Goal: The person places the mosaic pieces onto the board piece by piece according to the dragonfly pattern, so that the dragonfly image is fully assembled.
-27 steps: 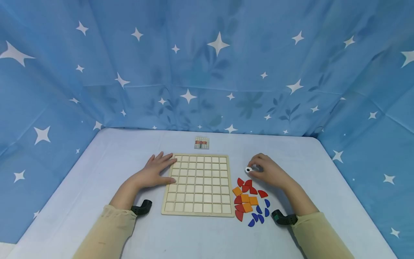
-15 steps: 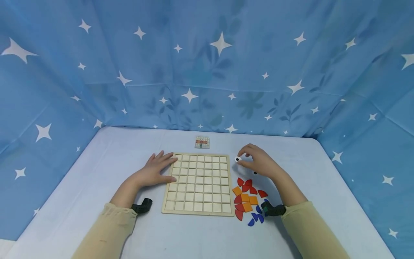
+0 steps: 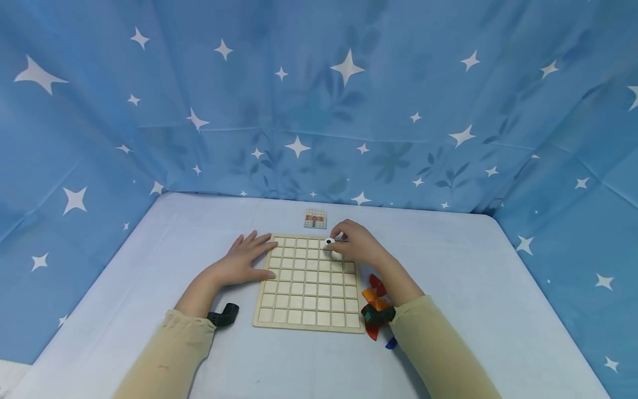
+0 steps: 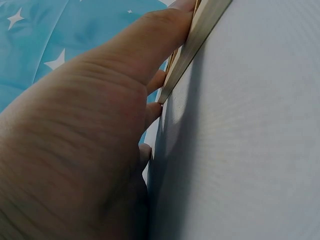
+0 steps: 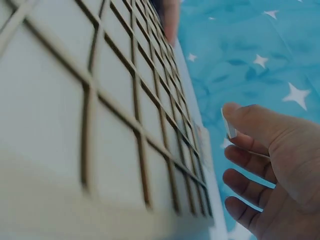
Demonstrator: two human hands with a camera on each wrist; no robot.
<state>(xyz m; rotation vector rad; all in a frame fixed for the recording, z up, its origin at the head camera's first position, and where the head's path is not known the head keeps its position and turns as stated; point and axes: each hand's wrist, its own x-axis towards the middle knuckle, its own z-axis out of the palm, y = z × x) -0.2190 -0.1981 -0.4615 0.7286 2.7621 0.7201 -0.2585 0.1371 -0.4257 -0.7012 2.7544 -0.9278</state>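
Observation:
My left hand [image 3: 244, 262] lies with spread fingers along the left edge of a wooden grid board [image 3: 297, 288]; the thumb and a fingertip reach over its frame. In the left wrist view the thumb [image 4: 150, 40] overlaps the board's side edge [image 4: 192, 45]. Between thumb and forefinger, my right hand [image 3: 363, 245] pinches a white disc with a black dot [image 3: 329, 241], above the top rows of the board. Seen from the right wrist, the disc [image 5: 229, 125] shows as a thin white edge and the other fingers are loosely curled.
A small pattern card [image 3: 315, 219] lies behind the board. To its right are red quarter-round pieces [image 3: 372, 332], orange squares [image 3: 369, 295] and a blue half-round piece [image 3: 391, 343], partly hidden by the right forearm. A blue starred curtain [image 3: 319, 111] surrounds the white table.
My right hand has lifted the dotted disc from the table right of the board and carried it left, over the board's top rows. The left hand stays at the board's edge.

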